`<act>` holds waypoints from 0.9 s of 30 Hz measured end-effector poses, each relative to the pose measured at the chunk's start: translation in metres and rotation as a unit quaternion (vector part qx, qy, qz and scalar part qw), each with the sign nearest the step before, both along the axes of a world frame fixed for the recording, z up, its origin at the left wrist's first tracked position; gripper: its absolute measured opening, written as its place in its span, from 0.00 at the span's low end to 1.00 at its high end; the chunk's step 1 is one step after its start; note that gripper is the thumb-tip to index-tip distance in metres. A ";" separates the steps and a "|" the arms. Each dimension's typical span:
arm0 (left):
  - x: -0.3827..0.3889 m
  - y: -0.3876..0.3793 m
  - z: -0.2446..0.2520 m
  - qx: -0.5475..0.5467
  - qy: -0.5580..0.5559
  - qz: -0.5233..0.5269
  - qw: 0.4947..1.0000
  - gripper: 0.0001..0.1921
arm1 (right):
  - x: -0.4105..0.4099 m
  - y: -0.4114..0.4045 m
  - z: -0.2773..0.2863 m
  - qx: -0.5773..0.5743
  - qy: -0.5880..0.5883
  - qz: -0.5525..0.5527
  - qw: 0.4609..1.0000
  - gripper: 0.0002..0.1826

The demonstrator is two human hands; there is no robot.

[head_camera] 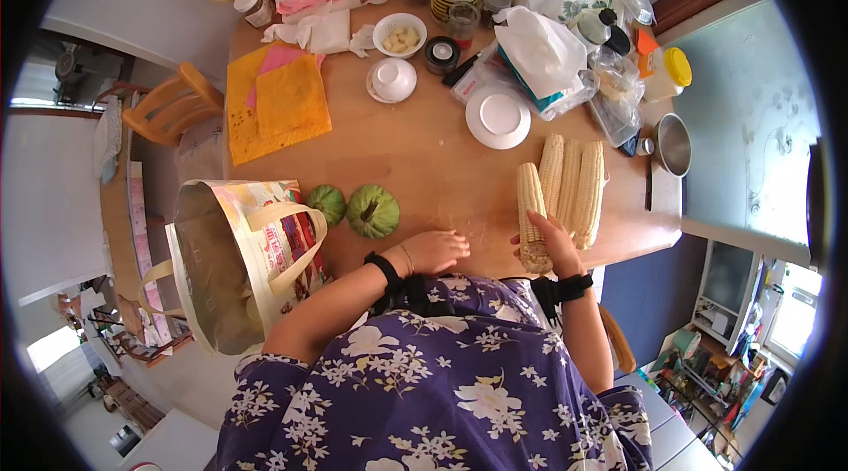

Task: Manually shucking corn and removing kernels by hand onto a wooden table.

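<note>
My right hand [558, 247] grips the lower end of a husked corn cob [530, 189], which is upright in the view, at the left of several other pale husked cobs [588, 196] lying side by side on the wooden table [397, 139]. My left hand [437, 252] rests at the table's near edge, with nothing visible in it and its fingers bent close together. Thin corn silk strands [470, 226] lie just beyond it. Two green ribbed squashes [373, 211] sit to its left, beside a printed carrier bag [265, 259] with cream handles.
Orange cloths [293, 96] lie at the back left. An upturned white plate [498, 117], a bowl of pale pieces [399, 35] and an upturned small bowl [391, 79] stand farther back. Jars, tissues and plastic bags crowd the far edge. A metal bowl [672, 145] is at the right.
</note>
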State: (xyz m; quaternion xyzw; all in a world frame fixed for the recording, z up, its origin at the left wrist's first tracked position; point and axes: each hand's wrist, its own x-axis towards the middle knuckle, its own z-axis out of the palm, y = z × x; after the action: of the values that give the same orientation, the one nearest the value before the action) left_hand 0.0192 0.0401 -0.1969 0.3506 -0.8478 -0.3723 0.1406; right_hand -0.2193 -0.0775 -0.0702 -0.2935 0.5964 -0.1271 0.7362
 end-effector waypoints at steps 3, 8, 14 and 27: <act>-0.014 -0.006 0.004 0.161 0.132 0.220 0.953 0.26 | -0.001 0.004 0.000 0.018 -0.026 0.048 0.998 0.18; -0.024 -0.067 0.056 0.318 0.310 0.328 0.834 0.28 | 0.004 0.026 -0.021 -0.196 0.014 0.195 0.961 0.21; -0.036 -0.058 0.042 0.291 0.430 0.234 0.822 0.20 | 0.004 0.034 -0.032 -0.219 0.012 0.171 0.961 0.18; 0.039 0.024 0.059 0.128 0.045 0.255 0.957 0.20 | -0.011 0.017 -0.034 -0.218 0.015 0.017 0.976 0.18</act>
State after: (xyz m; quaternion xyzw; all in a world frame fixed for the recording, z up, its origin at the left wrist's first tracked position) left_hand 0.0586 0.0637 -0.1377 0.5534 -0.6680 -0.4450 0.2225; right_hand -0.2308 -0.0601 -0.1046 -0.4584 0.5605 -0.2373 0.6476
